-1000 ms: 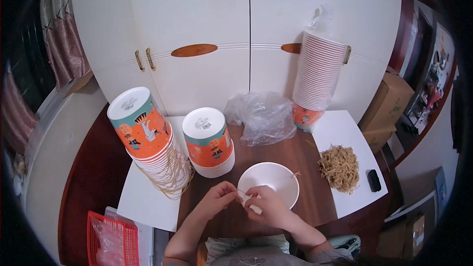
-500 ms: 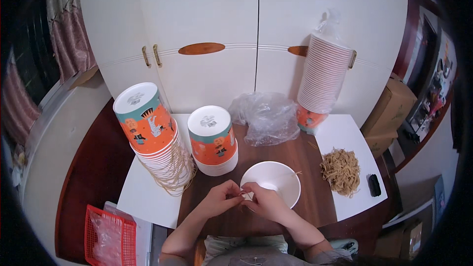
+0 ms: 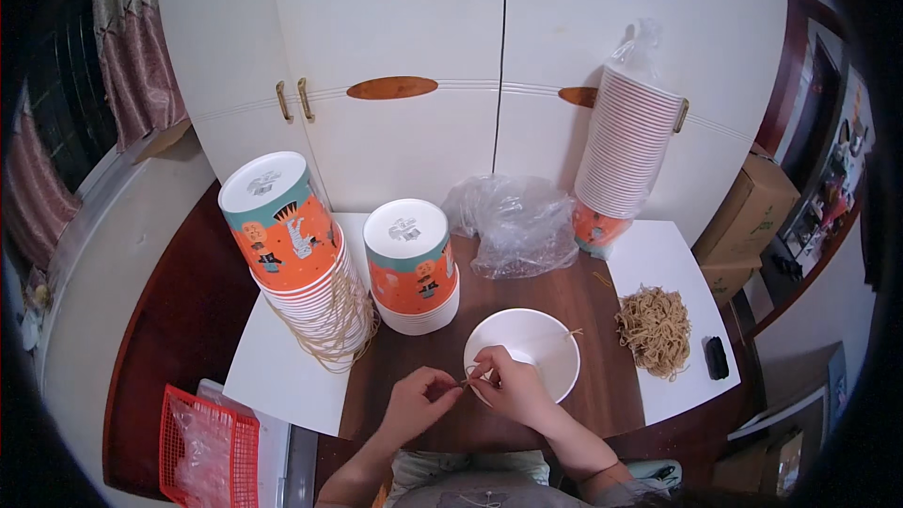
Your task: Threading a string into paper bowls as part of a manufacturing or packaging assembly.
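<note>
Both hands meet over the table's near edge, beside a white paper bowl (image 3: 562,362). Between my left hand (image 3: 419,404) and my right hand (image 3: 513,393) is a thin tan band (image 3: 465,382), pinched by the fingertips of each. My right hand covers the bowl's near left rim. Another tan strand (image 3: 570,332) lies over the bowl's right rim. At the left, several tan loops (image 3: 324,339) hang around a tall stack of orange and teal paper buckets (image 3: 282,235). A shorter upside-down bucket stack (image 3: 411,268) stands beyond my left hand.
A tangled pile of tan bands (image 3: 654,331) and a small black object (image 3: 716,357) lie on the table's right side. Crumpled clear plastic (image 3: 517,226) sits at the back, beside a tall bagged bucket stack (image 3: 625,141). A red basket (image 3: 209,452) is at the lower left.
My hands have drawn slightly apart, the left moving down and outward, and the band between them shows more. The whole view has shifted a little.
</note>
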Demonstrator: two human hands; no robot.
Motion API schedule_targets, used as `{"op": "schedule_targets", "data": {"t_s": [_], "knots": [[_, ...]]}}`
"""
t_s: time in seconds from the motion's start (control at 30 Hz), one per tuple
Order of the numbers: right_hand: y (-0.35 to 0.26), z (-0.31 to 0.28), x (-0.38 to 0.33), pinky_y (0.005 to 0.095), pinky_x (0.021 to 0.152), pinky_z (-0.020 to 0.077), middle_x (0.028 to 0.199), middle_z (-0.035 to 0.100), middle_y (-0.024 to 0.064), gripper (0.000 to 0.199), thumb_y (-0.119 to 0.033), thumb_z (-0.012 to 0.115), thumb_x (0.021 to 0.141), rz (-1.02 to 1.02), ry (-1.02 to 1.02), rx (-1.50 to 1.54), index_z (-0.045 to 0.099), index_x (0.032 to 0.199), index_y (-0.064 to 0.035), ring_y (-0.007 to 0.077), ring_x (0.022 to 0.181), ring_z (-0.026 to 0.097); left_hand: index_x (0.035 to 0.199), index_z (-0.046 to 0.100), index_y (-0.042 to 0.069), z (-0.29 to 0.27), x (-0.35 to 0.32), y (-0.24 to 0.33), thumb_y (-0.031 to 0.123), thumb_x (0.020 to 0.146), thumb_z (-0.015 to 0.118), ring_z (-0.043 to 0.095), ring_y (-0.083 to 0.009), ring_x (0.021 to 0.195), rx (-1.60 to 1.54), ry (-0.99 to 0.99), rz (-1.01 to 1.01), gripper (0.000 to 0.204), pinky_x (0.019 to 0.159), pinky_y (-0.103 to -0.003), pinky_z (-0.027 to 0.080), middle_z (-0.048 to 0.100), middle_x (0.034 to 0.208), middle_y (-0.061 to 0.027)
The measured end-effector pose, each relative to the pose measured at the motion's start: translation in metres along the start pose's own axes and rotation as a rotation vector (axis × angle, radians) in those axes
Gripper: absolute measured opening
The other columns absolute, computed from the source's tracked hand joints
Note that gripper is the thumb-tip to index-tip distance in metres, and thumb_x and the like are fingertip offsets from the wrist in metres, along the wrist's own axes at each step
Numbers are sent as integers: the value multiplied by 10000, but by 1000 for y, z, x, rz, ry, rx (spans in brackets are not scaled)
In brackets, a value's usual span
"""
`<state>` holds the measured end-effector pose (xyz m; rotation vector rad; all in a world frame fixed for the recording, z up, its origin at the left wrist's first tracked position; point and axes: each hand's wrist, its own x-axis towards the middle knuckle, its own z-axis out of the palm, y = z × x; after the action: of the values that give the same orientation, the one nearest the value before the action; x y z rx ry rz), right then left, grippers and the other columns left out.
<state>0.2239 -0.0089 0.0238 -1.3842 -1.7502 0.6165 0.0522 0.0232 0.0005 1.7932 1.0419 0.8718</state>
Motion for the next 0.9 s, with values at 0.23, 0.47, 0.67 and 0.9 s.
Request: {"op": "schedule_targets", "data": {"t_s": [0.23,0.47,0.67,0.9], "knots": [[-5,-4,0,329,524,476,791,606,86,346,-58,610,731,70,-53,7,396,1003,-65,235,614,603,829,626,58,24,-3,-14,140,693,670,586,-181,661,88,139,136,165,587,-267,475,584,764,-77],[0,-3,0,257,489,449,768,609,51,330,-66,637,720,32,-39,-11,433,978,-53,139,565,567,824,634,82,23,-4,-16,90,667,655,583,-206,669,308,254,315,158,587,-288,481,594,750,-66],[0,-2,0,256,498,453,773,604,50,323,-49,626,721,-11,-47,-9,434,980,-46,139,579,566,836,631,78,20,-5,-9,33,640,652,586,-207,686,394,384,455,203,598,-296,485,602,772,-56],[-1,-3,1,262,506,457,794,605,54,318,-45,615,728,-15,-61,-8,426,983,-41,149,582,571,840,623,55,22,1,-7,-8,643,631,587,-212,706,311,329,511,206,608,-297,488,599,803,-70]]}}
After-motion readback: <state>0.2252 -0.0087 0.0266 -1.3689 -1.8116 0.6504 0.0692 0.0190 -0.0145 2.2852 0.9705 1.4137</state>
